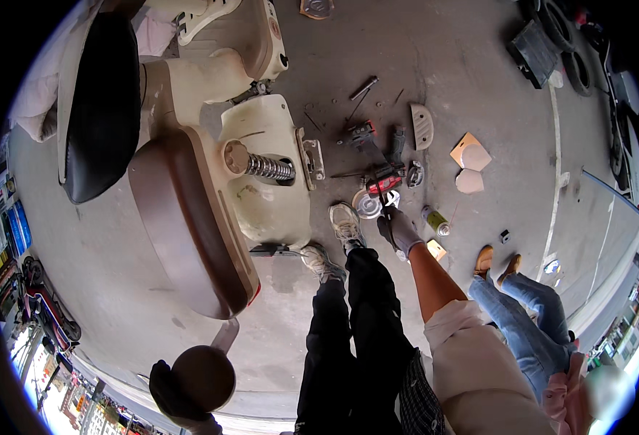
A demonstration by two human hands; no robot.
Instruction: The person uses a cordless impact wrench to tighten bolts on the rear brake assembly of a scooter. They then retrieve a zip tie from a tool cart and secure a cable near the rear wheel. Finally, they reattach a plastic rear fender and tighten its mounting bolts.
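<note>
My right hand (pixel 399 228), in a grey glove with a dark palm, reaches over the floor with its fingers closed around a thin dark rod-like tool (pixel 383 204). Just beyond it lie red and black power tools (pixel 383 183) and a round metal dish (pixel 367 205). At the lower left my left hand (pixel 168 395), dark-gloved, curls against the edge of a round brown pad (pixel 205 378) on a pale bracket. Left of my legs is a cream scooter (pixel 261 203) with a brown side panel (pixel 181 217) and an exposed coil spring shock absorber (pixel 270 168).
A spray can (pixel 435 220), a ribbed footrest plate (pixel 421 127), cardboard pieces (pixel 471 154) and loose small tools (pixel 363 88) lie on the floor. A person in jeans (pixel 529 308) is at the right. Tyres (pixel 577 72) are at the far right, a black seat (pixel 102 109) at upper left.
</note>
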